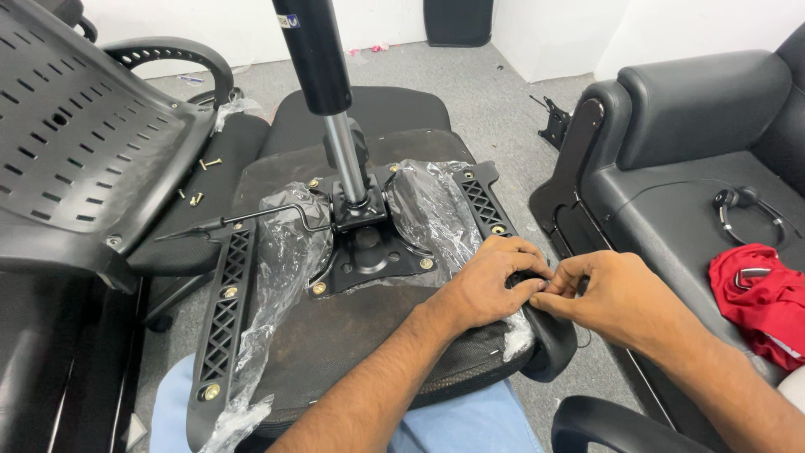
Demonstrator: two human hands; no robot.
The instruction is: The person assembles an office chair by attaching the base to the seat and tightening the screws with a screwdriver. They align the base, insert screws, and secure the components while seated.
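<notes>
I see an upturned chair seat (352, 335) lying across my lap, its underside up. Crumpled clear plastic wrap (285, 252) covers part of it, running from the middle down to the near left corner, with more of it bunched on the right by the metal plate (369, 252). A small pale label (289, 21) sits near the top of the black gas cylinder (314, 59) that rises from that plate; I cannot make out its shape beyond a small patch.

My left hand (486, 285) rests on the right edge of the seat, fingers curled down onto the black armrest bracket (482, 205) where it meets the arm piece (549, 340). My right hand (612, 294) meets it from the right, thumb and forefinger pressed together on something very small at the same spot; I cannot tell what it is. The two hands touch at the fingertips.

Loose brass screws (210, 164) lie well apart, on the black cushion to the left. A red cloth (759, 298) and a headset (742, 205) lie on the sofa (704, 101) at right.
</notes>
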